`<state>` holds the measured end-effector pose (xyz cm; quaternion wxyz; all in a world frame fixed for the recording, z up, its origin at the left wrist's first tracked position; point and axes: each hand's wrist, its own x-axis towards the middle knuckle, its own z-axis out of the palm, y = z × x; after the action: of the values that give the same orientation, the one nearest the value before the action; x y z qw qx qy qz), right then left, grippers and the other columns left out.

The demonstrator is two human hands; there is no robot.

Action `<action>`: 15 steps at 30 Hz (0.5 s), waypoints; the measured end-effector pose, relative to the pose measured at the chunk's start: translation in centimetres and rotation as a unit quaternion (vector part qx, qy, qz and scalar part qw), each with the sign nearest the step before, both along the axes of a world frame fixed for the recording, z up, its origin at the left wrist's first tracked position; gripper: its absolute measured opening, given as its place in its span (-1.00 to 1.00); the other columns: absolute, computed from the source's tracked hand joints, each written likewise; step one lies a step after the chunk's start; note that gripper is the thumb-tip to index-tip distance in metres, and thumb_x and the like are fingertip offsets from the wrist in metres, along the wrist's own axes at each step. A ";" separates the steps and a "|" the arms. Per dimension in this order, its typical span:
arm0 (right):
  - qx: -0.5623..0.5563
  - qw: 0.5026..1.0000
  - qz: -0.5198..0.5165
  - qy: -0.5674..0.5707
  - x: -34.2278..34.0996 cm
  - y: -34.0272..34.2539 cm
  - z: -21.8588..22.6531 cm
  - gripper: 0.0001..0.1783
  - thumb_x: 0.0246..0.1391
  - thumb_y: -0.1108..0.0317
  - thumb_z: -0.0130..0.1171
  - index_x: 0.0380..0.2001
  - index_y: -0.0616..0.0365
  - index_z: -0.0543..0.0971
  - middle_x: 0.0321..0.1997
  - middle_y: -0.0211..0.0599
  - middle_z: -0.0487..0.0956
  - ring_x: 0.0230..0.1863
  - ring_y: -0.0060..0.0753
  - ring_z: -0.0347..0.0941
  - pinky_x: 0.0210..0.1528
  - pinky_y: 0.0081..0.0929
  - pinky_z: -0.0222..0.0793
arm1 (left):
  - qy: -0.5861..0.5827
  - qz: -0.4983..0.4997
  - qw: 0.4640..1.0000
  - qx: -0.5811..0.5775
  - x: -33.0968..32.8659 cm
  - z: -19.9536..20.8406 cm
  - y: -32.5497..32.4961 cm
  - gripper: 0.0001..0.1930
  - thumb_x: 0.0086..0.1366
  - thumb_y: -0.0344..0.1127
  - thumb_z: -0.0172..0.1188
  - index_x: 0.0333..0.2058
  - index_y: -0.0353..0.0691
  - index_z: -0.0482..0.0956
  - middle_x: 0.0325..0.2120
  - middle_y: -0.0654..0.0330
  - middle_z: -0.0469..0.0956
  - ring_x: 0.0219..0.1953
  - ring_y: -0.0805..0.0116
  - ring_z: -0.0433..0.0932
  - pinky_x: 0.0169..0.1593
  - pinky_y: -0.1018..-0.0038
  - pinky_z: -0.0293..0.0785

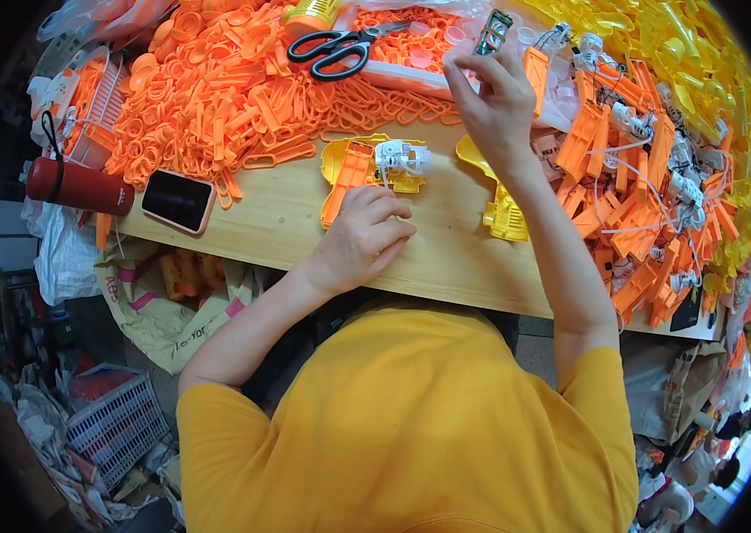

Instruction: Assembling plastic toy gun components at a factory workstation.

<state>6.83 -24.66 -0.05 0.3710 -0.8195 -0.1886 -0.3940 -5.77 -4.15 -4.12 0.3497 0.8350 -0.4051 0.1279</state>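
Note:
A yellow plastic half shell (333, 163) shaped like a toy gun lies on the table, holding an orange box-like part (350, 183) and a white motor-like mechanism (404, 158). My left hand (363, 234) is just below them, fingers curled and closed, knuckles close to the orange part; whatever they hold is hidden. To the right lies a matching yellow half shell (507, 216), partly behind my right forearm. My right hand (502, 107) reaches over the far parts tray, thumb and fingers bent together around something too small to make out. Beyond its fingertips is a small green circuit-like piece (494, 32).
Loose orange parts (215, 107) heap at the far left, with black-handled scissors (340, 51) on top. A phone (178, 201) and red bottle (79, 184) sit at the left edge. Wired orange assemblies (638, 191) and yellow shells (687, 53) pile on the right.

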 end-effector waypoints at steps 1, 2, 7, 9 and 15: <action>-0.001 1.000 -0.001 0.003 -1.7 0.1 -0.1 -0.88 -0.01 0.41 0.38 -0.36 0.12 0.66 -0.45 -0.44 0.48 -0.50 -0.64 0.35 -0.45 -0.66 0.32 | 0.022 0.007 0.999 -0.028 -0.3 0.0 -0.1 -0.81 -0.01 -0.49 0.35 -0.35 -0.22 0.61 -0.29 0.18 0.56 -0.11 0.17 0.50 0.00 0.31 0.36; 0.082 0.994 0.046 0.047 -3.2 0.3 -0.4 -0.88 0.04 0.41 0.35 -0.33 0.16 0.64 -0.37 -0.41 0.49 -0.45 -0.65 0.37 -0.43 -0.66 0.32 | 0.044 0.014 0.997 -0.056 -0.5 0.0 -0.3 -0.79 -0.01 -0.51 0.35 -0.33 -0.22 0.62 -0.31 0.17 0.56 -0.14 0.16 0.51 -0.02 0.31 0.37; 0.411 0.829 0.204 0.319 -12.1 -0.1 -2.8 -0.87 0.17 0.46 0.20 -0.21 0.24 0.59 -0.09 -0.27 0.51 -0.26 -0.54 0.49 -0.27 -0.60 0.43 | 0.087 0.093 0.978 -0.166 -1.1 0.5 -1.5 -0.82 0.02 -0.55 0.33 -0.34 -0.24 0.62 -0.41 0.17 0.56 -0.26 0.18 0.53 -0.13 0.36 0.39; 0.478 0.760 0.217 0.384 -14.2 0.0 -4.3 -0.86 0.20 0.45 0.15 -0.19 0.24 0.57 -0.10 -0.22 0.55 -0.15 -0.42 0.55 -0.20 -0.50 0.51 | 0.099 0.112 0.967 -0.206 -1.2 0.5 -1.7 -0.83 0.03 -0.55 0.32 -0.36 -0.23 0.62 -0.46 0.18 0.55 -0.33 0.20 0.53 -0.18 0.37 0.37; 0.593 0.608 0.243 0.469 -14.6 0.8 -6.6 -0.79 0.21 0.36 0.19 -0.14 0.24 0.55 -0.09 -0.24 0.61 -0.06 -0.41 0.56 -0.05 -0.46 0.51 | 0.123 0.117 0.972 -0.163 -1.6 0.2 -1.7 -0.81 0.03 -0.59 0.33 -0.34 -0.28 0.63 -0.38 0.16 0.58 -0.26 0.24 0.55 -0.11 0.39 0.44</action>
<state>-7.74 -23.90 -6.67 0.8954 -0.4175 0.0942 0.1231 -7.39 -5.89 -3.96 0.5107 0.8179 -0.2317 0.1284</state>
